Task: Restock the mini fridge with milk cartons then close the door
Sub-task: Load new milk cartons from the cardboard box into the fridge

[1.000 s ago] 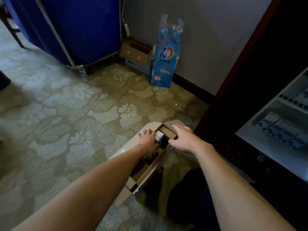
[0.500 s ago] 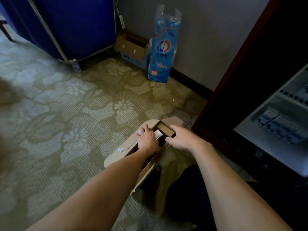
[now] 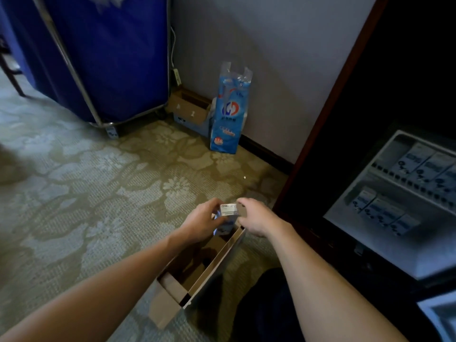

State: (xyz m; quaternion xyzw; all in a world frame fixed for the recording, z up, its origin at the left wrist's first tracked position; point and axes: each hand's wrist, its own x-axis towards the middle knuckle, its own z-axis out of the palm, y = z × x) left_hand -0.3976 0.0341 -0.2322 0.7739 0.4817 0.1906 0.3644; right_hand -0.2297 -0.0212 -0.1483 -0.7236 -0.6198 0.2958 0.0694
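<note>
L hand is gripping carton w/ curled fingers at box mouth; R hand is pinching box end, prob. steadying it; fridge is standing open, ready.

Flower carpet. Long brown box lies open near front. Blue bag stands by wall, small box just beside. Blue cart back left.

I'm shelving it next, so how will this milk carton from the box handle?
The milk carton looks stiff and flat-sided, so it likely won't roll. It fits the grip of the left hand, so probably light. Taller than wide, it might tip when stood.
</note>
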